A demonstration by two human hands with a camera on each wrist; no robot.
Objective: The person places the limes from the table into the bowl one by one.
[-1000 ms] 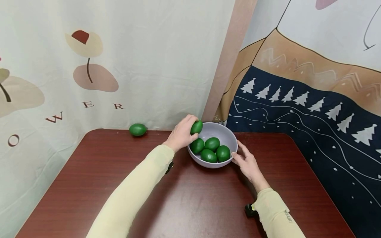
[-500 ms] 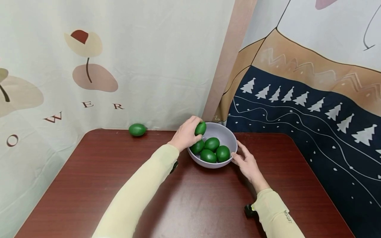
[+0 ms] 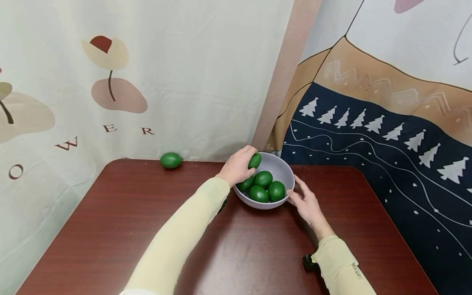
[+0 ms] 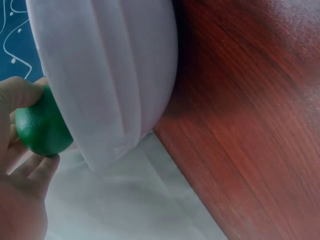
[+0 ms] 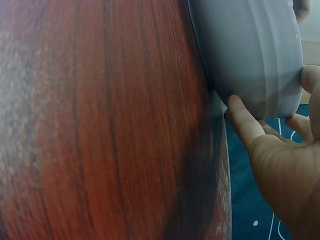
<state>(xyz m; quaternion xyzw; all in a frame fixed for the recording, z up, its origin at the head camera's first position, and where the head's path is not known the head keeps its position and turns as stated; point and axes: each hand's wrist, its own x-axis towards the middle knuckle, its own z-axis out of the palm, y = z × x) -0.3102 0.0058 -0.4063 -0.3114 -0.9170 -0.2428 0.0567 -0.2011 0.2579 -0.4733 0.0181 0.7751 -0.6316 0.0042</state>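
A pale purple-grey bowl (image 3: 281, 170) stands toward the back of the table with several green limes (image 3: 263, 179) inside. My left hand (image 3: 237, 167) grips another lime (image 3: 255, 160) over the bowl's left rim. In the left wrist view, thumb and fingers close around that lime (image 4: 44, 127), right beside the rim of the bowl (image 4: 107, 75). My right hand (image 3: 307, 205) holds the bowl on its right side, thumb by the rim and fingers along the outer wall. One more lime (image 3: 171, 160) lies near the back left table edge.
The dark red wooden table (image 3: 236, 254) ends at the back against a pale printed curtain (image 3: 199, 82). A navy cloth with white trees (image 3: 332, 143) hangs at the right. Dark devices (image 3: 309, 263) sit at both wrists.
My left hand has carried its lime a little to the right, from the bowl's rim to further over its inside. The right hand and the bowl have stayed put.
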